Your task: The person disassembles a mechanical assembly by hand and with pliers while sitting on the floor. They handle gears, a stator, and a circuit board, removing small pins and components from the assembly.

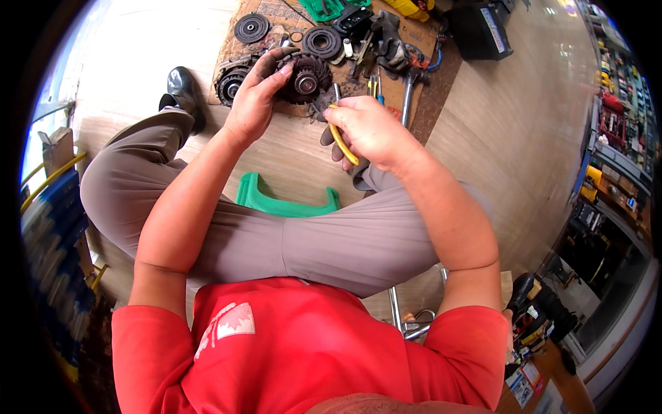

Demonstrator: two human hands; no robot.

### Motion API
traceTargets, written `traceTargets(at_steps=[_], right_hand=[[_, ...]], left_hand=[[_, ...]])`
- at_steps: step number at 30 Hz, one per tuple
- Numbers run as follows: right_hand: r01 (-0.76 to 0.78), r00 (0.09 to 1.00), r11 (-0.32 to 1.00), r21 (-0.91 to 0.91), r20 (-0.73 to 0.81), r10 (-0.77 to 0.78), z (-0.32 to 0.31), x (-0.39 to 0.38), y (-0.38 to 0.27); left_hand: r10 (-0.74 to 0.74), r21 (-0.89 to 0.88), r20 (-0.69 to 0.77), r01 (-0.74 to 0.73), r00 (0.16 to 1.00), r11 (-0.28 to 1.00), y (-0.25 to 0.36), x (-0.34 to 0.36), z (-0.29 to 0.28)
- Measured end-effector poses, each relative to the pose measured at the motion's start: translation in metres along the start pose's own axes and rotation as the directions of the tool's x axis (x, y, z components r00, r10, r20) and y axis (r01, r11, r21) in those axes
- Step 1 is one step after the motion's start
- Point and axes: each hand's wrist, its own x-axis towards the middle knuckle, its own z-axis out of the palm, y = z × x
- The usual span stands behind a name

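My left hand [256,93] is closed around the edge of a blackened, finned rotor [305,78] with a shiny metal hub, its fingertips dark with grime. To the right of it, my right hand [369,131] grips a pair of pliers [344,146] with yellow handles. The pliers' jaws lie close to the rotor, but I cannot tell whether they touch it. Just left of the rotor, a dark metal housing [231,81] sits on the cardboard, partly behind my left hand.
Greasy cardboard [276,10] carries a black pulley [252,28], a thick black ring [322,42], grey work gloves [389,43] and a hammer [409,95]. A black battery-like box [479,32] stands at the far right. A green plastic stool [286,205] is by my legs.
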Motion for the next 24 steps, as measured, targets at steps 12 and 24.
traceTargets(at_steps=[12, 24], right_hand=[[0.181, 0.976, 0.963, -0.197, -0.087, -0.201, 0.017, 0.014, 0.008], [0.098, 0.99, 0.981, 0.166, 0.089, -0.114, 0.012, 0.009, 0.008]], left_hand=[[-0.078, -0.206, -0.053, 0.065, 0.996, 0.976, 0.002, 0.0, -0.001], [-0.152, -0.436, -0.021, 0.128, 0.988, 0.891, -0.002, 0.007, -0.015]])
